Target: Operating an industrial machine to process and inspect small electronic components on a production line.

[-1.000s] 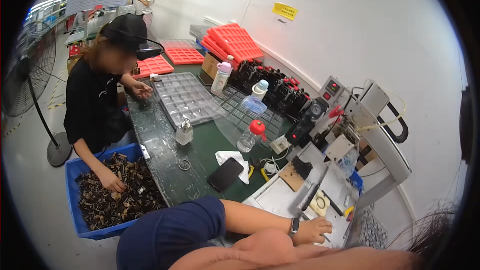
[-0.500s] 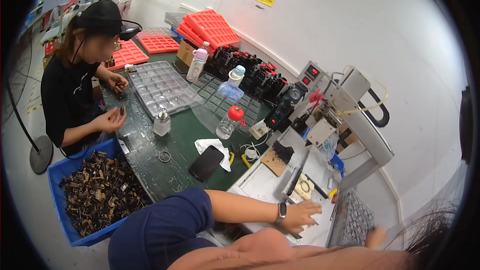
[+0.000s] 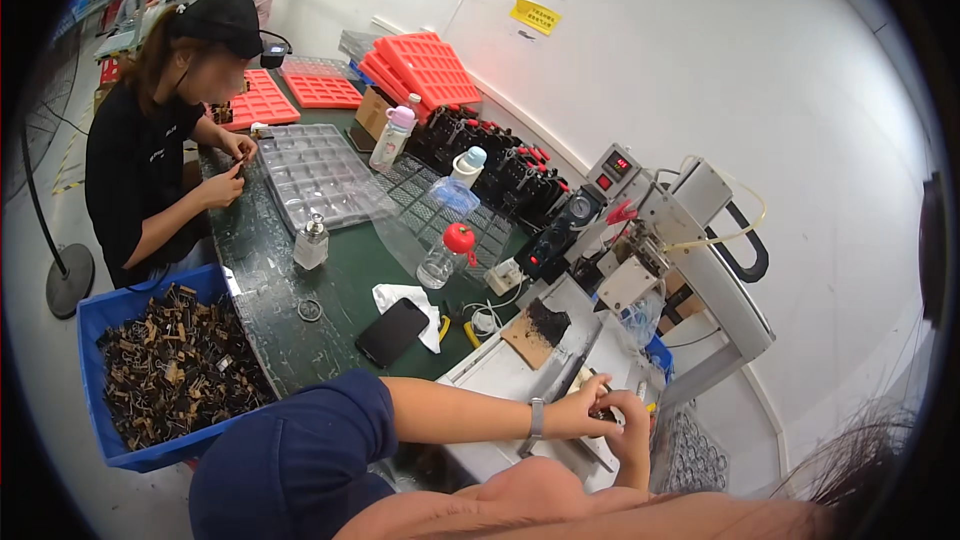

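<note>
Meeting over 1 white machine bed (image 3: 490, 366), 1 left hand (image 3: 572, 415) and 1 right hand (image 3: 633, 430) bend their fingers toward 1 small dark piece (image 3: 604, 414) between them, though whether the fingertips pinch it I cannot tell, with 1 red-capped bottle (image 3: 436, 268) and 1 large blue bin (image 3: 190, 448) farther left.

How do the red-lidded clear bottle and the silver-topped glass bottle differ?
The red-lidded clear bottle has a rounded body; the silver-topped glass bottle is square-sided. The red-lidded clear bottle stands nearer the grey metal machine, the silver-topped glass bottle nearer the blue plastic bin. Both are transparent and upright.
</note>
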A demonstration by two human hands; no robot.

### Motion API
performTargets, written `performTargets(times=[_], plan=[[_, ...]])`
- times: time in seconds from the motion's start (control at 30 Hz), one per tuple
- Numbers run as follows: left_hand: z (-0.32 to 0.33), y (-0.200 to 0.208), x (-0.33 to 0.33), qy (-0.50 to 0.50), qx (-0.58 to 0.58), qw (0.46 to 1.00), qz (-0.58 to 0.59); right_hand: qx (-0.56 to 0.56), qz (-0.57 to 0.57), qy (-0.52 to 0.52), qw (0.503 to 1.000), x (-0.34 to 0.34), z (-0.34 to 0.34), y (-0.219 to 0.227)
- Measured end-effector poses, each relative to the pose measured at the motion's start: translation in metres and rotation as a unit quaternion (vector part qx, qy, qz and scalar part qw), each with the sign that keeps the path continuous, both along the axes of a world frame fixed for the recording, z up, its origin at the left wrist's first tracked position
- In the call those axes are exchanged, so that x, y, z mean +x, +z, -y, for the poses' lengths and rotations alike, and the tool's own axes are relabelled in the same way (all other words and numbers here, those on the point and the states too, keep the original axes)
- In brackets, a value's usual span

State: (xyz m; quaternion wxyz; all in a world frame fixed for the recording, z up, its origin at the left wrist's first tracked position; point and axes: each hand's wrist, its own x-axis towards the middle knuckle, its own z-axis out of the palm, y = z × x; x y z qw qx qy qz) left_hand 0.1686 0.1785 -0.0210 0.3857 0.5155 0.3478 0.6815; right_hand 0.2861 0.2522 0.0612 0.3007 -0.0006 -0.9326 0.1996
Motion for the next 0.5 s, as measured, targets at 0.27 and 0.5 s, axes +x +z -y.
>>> performTargets(times=[0.27, 0.5], plan=[[0.019, -0.005, 0.007, -0.039, -0.021, 0.975, -0.218, -0.236, -0.104, -0.123, 0.958, 0.016, -0.066, -0.040], [0.018, 0.018, 0.006, 0.159, 0.187, 0.839, -0.486, -0.263, -0.152, -0.249, 0.919, 0.028, -0.100, -0.048]])
